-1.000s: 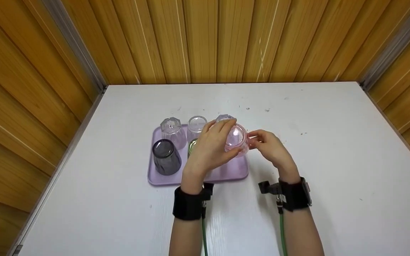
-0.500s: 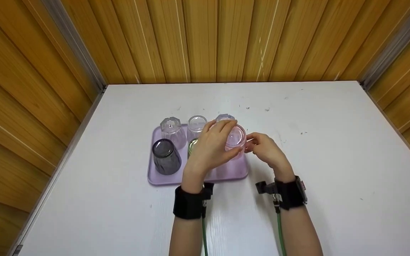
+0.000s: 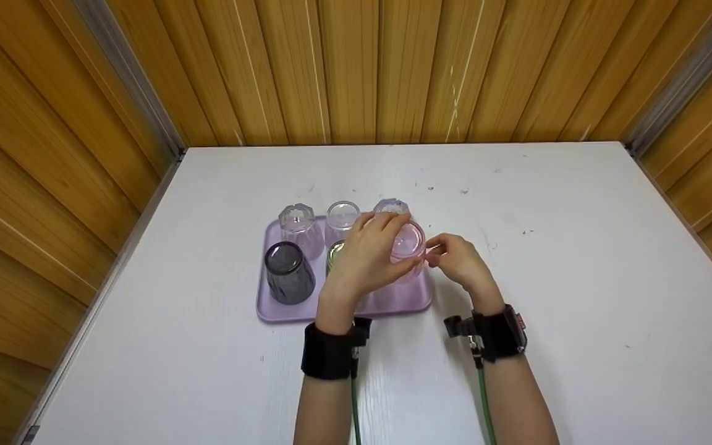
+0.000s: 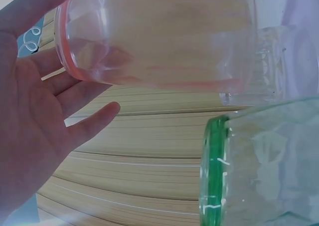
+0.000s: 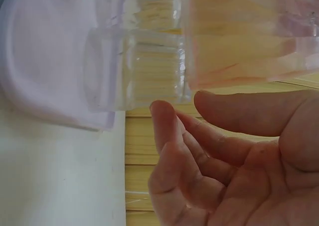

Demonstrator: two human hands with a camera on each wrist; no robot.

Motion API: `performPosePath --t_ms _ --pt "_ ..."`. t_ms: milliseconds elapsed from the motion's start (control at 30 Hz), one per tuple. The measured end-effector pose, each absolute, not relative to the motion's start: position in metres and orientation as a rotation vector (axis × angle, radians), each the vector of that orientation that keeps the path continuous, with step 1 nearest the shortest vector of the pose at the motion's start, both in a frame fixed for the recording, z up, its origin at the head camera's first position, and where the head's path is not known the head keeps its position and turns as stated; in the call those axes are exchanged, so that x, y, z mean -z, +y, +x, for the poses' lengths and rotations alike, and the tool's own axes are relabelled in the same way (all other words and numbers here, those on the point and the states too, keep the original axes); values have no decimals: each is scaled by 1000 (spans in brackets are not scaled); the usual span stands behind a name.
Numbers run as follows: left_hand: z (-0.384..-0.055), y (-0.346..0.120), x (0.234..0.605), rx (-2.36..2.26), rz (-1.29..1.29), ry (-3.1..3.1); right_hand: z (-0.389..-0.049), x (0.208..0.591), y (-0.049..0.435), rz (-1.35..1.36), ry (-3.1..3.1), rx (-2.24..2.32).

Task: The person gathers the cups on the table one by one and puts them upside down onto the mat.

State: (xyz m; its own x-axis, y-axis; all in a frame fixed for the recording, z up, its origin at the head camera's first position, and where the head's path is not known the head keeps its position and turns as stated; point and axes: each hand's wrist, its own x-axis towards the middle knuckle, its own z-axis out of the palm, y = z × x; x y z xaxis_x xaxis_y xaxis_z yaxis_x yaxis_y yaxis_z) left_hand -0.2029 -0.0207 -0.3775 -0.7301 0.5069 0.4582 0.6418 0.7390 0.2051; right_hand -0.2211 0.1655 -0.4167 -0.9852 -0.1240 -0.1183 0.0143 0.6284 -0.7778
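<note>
An upside-down pink drinking glass [image 3: 408, 242] is held over the front right of the lilac tray [image 3: 387, 304]. My left hand [image 3: 359, 256] grips it from the left, thumb toward me and fingers behind. In the left wrist view the pink glass [image 4: 164, 41] shows its base end by the palm. My right hand [image 3: 464, 262] is at the glass's right side with fingers loosely bent. The right wrist view has that thumb [image 5: 244, 113] just beside the pink glass's rim, with nothing in the fingers. A green-tinted glass [image 4: 269, 161] stands left of the pink one, mostly hidden by my left hand from above.
On the tray, also upside down, are a dark grey glass [image 3: 290, 275] at front left, a faceted clear glass [image 3: 301, 232] at back left, a round clear glass [image 3: 342, 217] at back middle and another clear glass [image 3: 391, 205] at back right. Wooden panels [image 3: 356, 74] surround the white table [image 3: 578, 247].
The pink glass has come slightly toward me and lower, its tilt straightening. My right hand has shifted a little left and toward me alongside it; my left hand has barely moved.
</note>
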Motion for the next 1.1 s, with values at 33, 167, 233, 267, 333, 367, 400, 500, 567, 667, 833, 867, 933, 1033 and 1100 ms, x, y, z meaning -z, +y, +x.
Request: performPosePath --t_ms 33,167,233,267,333,367,400,500,567,667,833,867,933,1033,1100 --pt "-203 -20 378 499 -883 -2576 -222 418 166 -81 2706 1255" --pt "-205 -19 379 493 -879 -2615 -225 423 167 -43 2745 1164" --pt "-206 -19 380 495 -877 -2631 -226 425 167 -29 2751 1132" --pt "-206 -20 381 499 -877 -2638 -227 426 167 -26 2750 1122" --pt "-207 -20 382 513 -877 -2647 -228 428 167 -14 2747 1101" --pt "-207 -20 382 523 -876 -2652 -228 429 167 -8 2746 1091" --pt "-208 -20 383 534 -877 -2657 -229 430 167 -1 2745 1081" --pt "-209 -20 385 551 -873 -2678 -230 432 167 7 2737 1064" --pt "-209 -20 386 548 -868 -2700 -231 433 167 5 2739 1057" --pt "-210 -19 387 538 -859 -2731 -231 434 168 1 2742 1062" --pt "-211 -19 388 522 -849 -2775 -233 438 168 17 2742 1059" --pt "-211 -18 388 519 -847 -2786 -233 438 168 18 2740 1054" --pt "-211 -18 389 509 -847 -2808 -234 440 168 24 2735 1042" --pt "-212 -18 389 497 -852 -2833 -235 441 168 27 2730 1019" --pt "-212 -18 390 488 -858 -2841 -235 443 168 35 2727 1006"
